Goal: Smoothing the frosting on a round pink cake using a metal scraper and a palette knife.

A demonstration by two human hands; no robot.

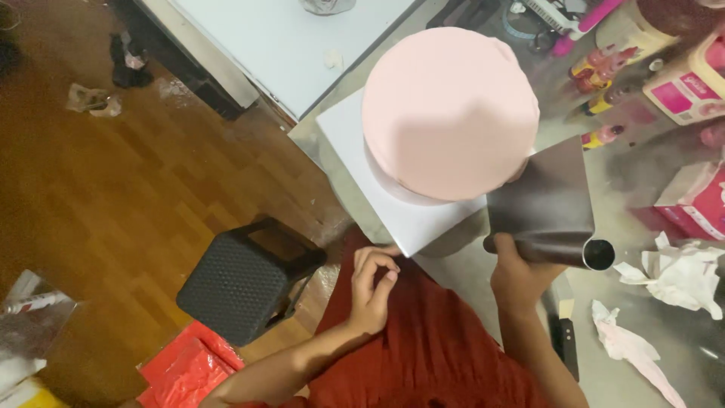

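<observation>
Right hand (516,273) clenched round the tubular handle of a metal scraper (545,202); forearm rises from the bottom edge of the view, wrist straight. Scraper blade stands upright, its top left edge touching the right side of the pink cake (449,109).

Left hand (374,289) holds nothing: fingers loosely curled, fingertips gathered toward the thumb, just beside the near corner of the white square board (411,219) and over the red garment (430,340) at the person's lap. Forearm runs in from the lower left.

Cake sits on the white board at the near left corner of the grey bench (468,264). Board's left corner reaches the bench edge; past it, wooden floor (136,189).

Black stool (245,279) stands on the floor just left of the left hand. Right of the scraper, crumpled white paper (680,276) lies on the bench; pink boxes (695,200) and small bottles (600,68) crowd the far right edge. Bare bench between board and paper, where the scraper stands.
</observation>
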